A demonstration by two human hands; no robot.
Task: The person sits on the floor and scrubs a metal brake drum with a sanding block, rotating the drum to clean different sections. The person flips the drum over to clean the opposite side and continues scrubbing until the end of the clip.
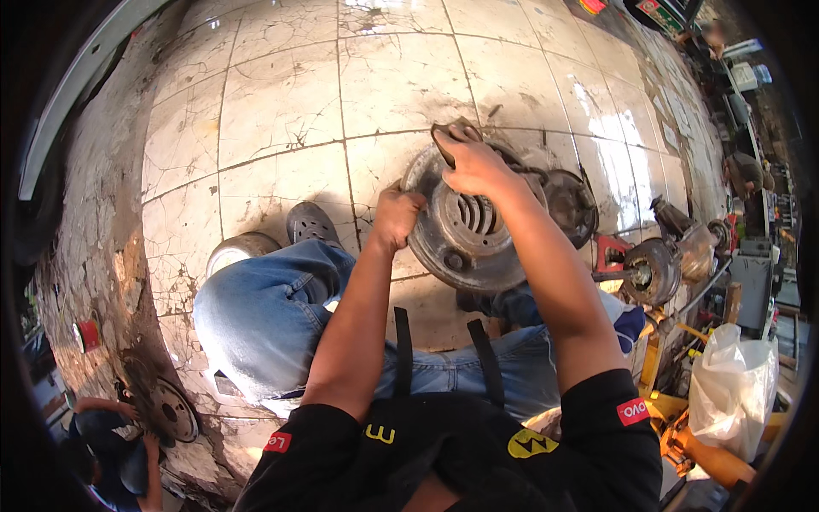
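Crouching over the cracked tile floor (281, 94), the person has a round, rusty brake disc (465, 230) standing tilted in front of their knees, its flat face turned up toward them and its hub with the dark slots near the middle. The left hand (397, 218) is closed around the disc's left rim, steadying it. The right hand (473, 162) lies on the far upper edge, fingers curled down over a small dark scrap of abrasive or cloth (452, 132) pressed to the metal. So the disc sits directly ahead of both hands, with the right one reaching farther across it and the left one nearer the body. To the right stand a hub assembly (653, 269) and a white plastic bag (734, 388); near left, another person (111, 444) bends over a second disc (171, 410).
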